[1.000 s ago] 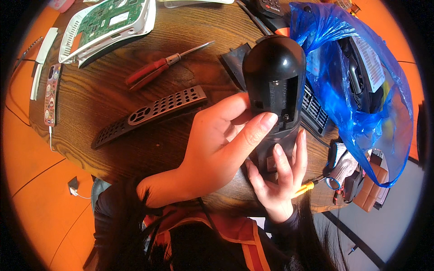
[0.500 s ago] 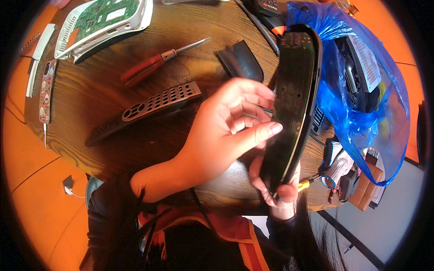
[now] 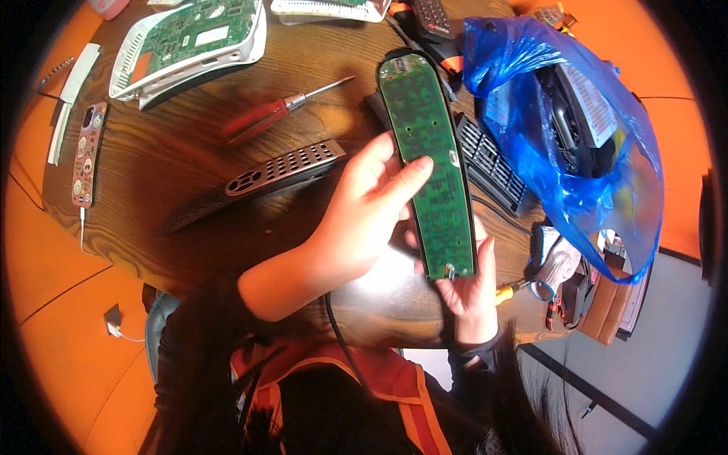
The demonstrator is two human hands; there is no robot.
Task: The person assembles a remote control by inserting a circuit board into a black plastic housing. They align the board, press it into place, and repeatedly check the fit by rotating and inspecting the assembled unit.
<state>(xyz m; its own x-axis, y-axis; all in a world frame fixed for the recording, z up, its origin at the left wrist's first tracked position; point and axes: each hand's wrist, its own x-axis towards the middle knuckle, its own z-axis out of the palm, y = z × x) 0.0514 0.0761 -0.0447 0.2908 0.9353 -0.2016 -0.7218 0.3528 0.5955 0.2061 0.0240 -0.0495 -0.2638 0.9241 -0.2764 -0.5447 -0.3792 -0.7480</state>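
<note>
I've got the opened remote half [image 3: 430, 163] up over the wooden table [image 3: 167, 167], green circuit board facing the head camera. Long axis runs near-vertical in view, top end away from the body, bottom end at the right hand [image 3: 466, 284].

Grip state:
- Right hand cups the lower end from beneath, fingers wrapped on the shell. Holding it.
- Left hand [image 3: 364, 220] comes in from the left, fingertips [image 3: 415, 168] laid on the board around mid-length, thumb higher on the left edge. Pinching or just steadying, I can't tell; its own fingers hide the contact.

So the board lies right of the left palm and above the right one. Right hand carries the weight; left is nearer the board's middle.

Versus a second ago: then the black curved back of the shell faced the camera. Half a second ago it was edge-on. Now it's rolled fully over, board side up. Both hands stayed on it throughout.

Around it: detached button faceplate [image 3: 258, 182] on the table left of the left hand, red-handled screwdriver [image 3: 280, 110] beyond that, white opened device with exposed board [image 3: 189, 42] top left, blue plastic bag [image 3: 561, 136] of gear to the right.
</note>
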